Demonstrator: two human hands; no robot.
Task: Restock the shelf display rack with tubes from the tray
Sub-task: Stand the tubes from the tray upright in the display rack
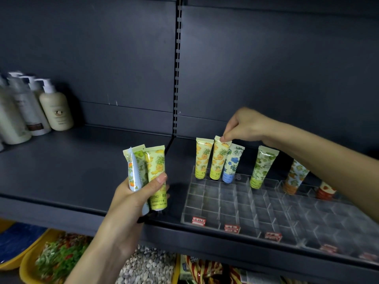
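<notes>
A clear acrylic display rack point(242, 210) with many small compartments sits on the dark shelf. In its back row stand a yellow pineapple tube point(202, 158), a second yellow pineapple tube point(219, 158), a blue flower tube point(232, 163), a green leaf tube point(262, 167), an orange tube point(296, 177) and a red tube point(326, 191). My right hand point(246, 126) pinches the top edge of the second pineapple tube, which stands in its slot. My left hand point(135, 199) grips a bunch of tubes point(147, 173) upright in front of the shelf, left of the rack.
Several cream pump bottles point(55, 107) stand at the shelf's far left. A slotted upright point(177, 64) splits the back panel. Red price tags point(231, 228) line the rack's front. Below the shelf are yellow trays point(26, 261) with goods and a bin of pebbles point(147, 265).
</notes>
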